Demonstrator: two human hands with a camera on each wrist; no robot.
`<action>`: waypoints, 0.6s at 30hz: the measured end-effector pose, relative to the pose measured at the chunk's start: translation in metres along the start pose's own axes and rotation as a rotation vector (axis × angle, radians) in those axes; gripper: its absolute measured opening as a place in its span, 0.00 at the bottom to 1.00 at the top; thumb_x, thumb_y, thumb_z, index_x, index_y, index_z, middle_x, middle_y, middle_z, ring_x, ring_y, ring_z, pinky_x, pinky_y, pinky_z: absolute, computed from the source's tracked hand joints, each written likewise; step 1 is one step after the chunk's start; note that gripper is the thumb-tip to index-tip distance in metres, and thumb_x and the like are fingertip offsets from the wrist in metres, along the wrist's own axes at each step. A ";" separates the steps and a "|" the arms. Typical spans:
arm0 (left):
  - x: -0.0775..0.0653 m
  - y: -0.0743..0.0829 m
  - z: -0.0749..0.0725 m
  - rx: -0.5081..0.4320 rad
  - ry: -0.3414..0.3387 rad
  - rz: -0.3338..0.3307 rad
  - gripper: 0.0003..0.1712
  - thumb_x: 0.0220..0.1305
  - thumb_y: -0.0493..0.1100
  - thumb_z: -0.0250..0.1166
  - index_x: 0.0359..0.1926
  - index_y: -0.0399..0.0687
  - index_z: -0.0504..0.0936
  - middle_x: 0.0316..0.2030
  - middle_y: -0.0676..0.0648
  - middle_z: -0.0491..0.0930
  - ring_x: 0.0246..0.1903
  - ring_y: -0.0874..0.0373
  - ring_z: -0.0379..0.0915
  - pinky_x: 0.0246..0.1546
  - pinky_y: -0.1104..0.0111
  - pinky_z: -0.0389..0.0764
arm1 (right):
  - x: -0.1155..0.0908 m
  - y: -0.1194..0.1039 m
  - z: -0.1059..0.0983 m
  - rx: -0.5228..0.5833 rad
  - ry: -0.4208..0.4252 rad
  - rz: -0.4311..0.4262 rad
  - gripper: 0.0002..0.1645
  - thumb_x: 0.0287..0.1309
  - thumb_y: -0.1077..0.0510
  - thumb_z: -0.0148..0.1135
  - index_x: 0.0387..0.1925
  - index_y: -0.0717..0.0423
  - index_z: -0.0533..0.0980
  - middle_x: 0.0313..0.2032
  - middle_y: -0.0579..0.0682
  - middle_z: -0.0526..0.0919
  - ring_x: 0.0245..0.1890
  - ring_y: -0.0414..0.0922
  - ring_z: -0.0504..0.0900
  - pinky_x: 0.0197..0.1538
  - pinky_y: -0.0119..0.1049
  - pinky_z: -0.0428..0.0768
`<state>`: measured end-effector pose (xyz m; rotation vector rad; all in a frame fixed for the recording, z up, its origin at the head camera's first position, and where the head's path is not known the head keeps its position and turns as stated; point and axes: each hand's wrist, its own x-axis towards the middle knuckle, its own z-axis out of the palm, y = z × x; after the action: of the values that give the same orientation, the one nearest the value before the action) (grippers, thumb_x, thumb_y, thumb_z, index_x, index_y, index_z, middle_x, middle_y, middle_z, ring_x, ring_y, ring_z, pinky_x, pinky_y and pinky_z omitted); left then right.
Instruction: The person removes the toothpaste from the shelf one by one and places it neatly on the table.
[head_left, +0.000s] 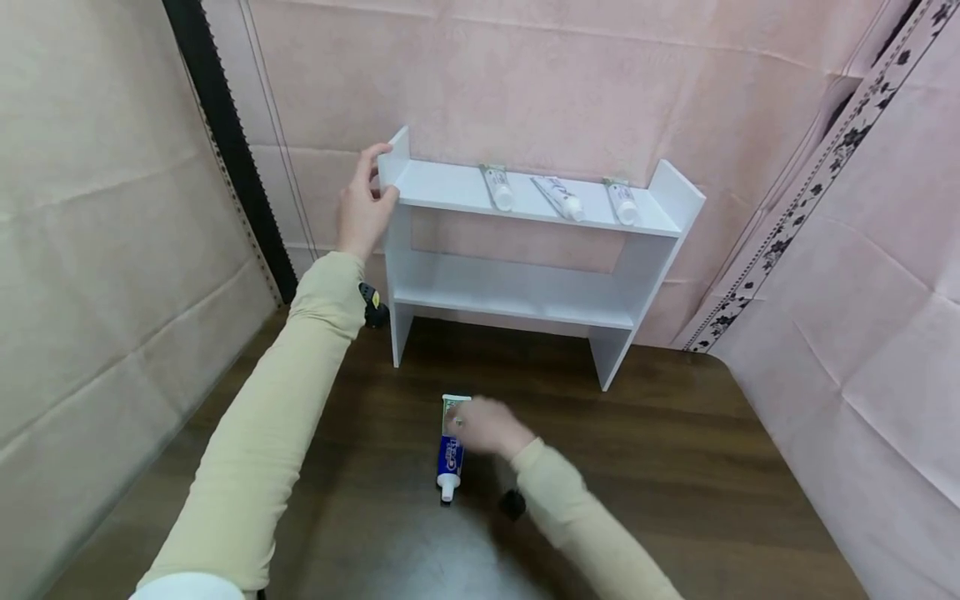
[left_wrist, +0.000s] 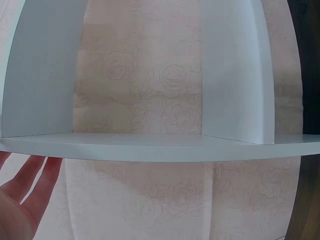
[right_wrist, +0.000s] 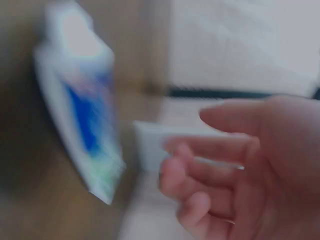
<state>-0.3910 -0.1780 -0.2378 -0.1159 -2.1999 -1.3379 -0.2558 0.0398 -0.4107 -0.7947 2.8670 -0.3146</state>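
Note:
My left hand grips the upper left side panel of a white two-tier shelf, thumb at the front edge and fingers over the panel. In the left wrist view, fingers press against the shelf's board. A toothpaste tube, blue and green with a white cap, lies on the table with its cap toward me. Over its crimped end is my right hand, blurred. The right wrist view shows that hand loosely curled with nothing in it, apart from the blurred tube.
On the upper board lie three white tubes, one at the left, one in the middle and one at the right, caps forward. The shelf stands at the back of the dark wooden table. Pale cloth hangs around it.

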 end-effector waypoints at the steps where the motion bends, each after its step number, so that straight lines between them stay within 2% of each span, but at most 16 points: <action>1: 0.000 0.000 0.000 0.005 -0.005 -0.001 0.32 0.67 0.42 0.49 0.67 0.80 0.61 0.69 0.47 0.68 0.55 0.48 0.78 0.53 0.54 0.77 | 0.005 0.005 -0.017 0.025 0.043 0.009 0.18 0.67 0.50 0.52 0.51 0.53 0.79 0.42 0.50 0.86 0.28 0.42 0.81 0.34 0.37 0.79; 2: 0.000 -0.001 0.000 0.012 -0.008 0.001 0.32 0.67 0.42 0.50 0.67 0.79 0.61 0.69 0.47 0.68 0.55 0.48 0.78 0.53 0.54 0.77 | 0.009 0.009 -0.035 0.044 0.103 0.014 0.21 0.67 0.51 0.52 0.58 0.53 0.75 0.46 0.52 0.86 0.31 0.44 0.83 0.37 0.39 0.81; 5: 0.002 -0.002 0.000 0.034 -0.007 0.005 0.32 0.66 0.43 0.50 0.67 0.78 0.61 0.68 0.47 0.69 0.54 0.48 0.79 0.52 0.55 0.78 | 0.016 0.013 -0.095 0.006 0.336 0.021 0.27 0.67 0.51 0.52 0.65 0.55 0.68 0.54 0.57 0.80 0.43 0.51 0.82 0.46 0.45 0.81; 7: 0.004 -0.002 -0.001 0.049 -0.002 0.009 0.32 0.66 0.43 0.51 0.67 0.78 0.61 0.68 0.47 0.70 0.54 0.49 0.79 0.51 0.55 0.79 | 0.019 0.010 -0.135 -0.018 0.465 0.031 0.29 0.67 0.52 0.52 0.67 0.55 0.65 0.56 0.59 0.77 0.49 0.55 0.80 0.50 0.49 0.80; 9: 0.005 -0.002 -0.002 0.065 0.004 0.013 0.32 0.66 0.43 0.51 0.67 0.77 0.61 0.67 0.47 0.70 0.54 0.49 0.80 0.51 0.56 0.79 | 0.025 0.006 -0.169 -0.048 0.565 0.027 0.30 0.67 0.52 0.52 0.67 0.55 0.64 0.54 0.60 0.75 0.49 0.55 0.77 0.50 0.49 0.78; 11: 0.006 -0.001 -0.003 0.072 0.005 0.017 0.32 0.66 0.43 0.52 0.67 0.76 0.61 0.67 0.47 0.70 0.54 0.49 0.80 0.51 0.56 0.79 | 0.036 0.004 -0.196 -0.080 0.609 0.041 0.30 0.67 0.50 0.52 0.68 0.54 0.63 0.51 0.59 0.73 0.48 0.54 0.74 0.50 0.47 0.74; 13: 0.006 -0.001 -0.004 0.074 0.008 0.027 0.32 0.66 0.43 0.52 0.67 0.75 0.61 0.67 0.46 0.70 0.54 0.48 0.80 0.51 0.55 0.79 | 0.050 0.004 -0.216 -0.115 0.615 0.065 0.32 0.68 0.46 0.50 0.70 0.51 0.60 0.51 0.59 0.71 0.48 0.53 0.70 0.50 0.46 0.72; 15: 0.006 -0.001 -0.003 0.073 0.012 0.036 0.31 0.66 0.43 0.52 0.68 0.74 0.61 0.67 0.46 0.71 0.53 0.48 0.80 0.51 0.55 0.80 | 0.063 0.008 -0.227 -0.141 0.580 0.106 0.35 0.69 0.42 0.48 0.72 0.50 0.57 0.55 0.60 0.68 0.52 0.53 0.67 0.53 0.46 0.69; 18: 0.003 -0.001 -0.002 0.077 0.020 0.044 0.31 0.65 0.43 0.52 0.67 0.73 0.62 0.66 0.45 0.72 0.53 0.48 0.80 0.51 0.55 0.80 | 0.075 0.014 -0.231 -0.165 0.551 0.141 0.38 0.68 0.38 0.46 0.73 0.50 0.56 0.58 0.61 0.67 0.56 0.55 0.66 0.57 0.47 0.66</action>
<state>-0.3934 -0.1811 -0.2361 -0.1207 -2.2168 -1.2238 -0.3716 0.0494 -0.1975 -0.5955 3.4827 -0.3238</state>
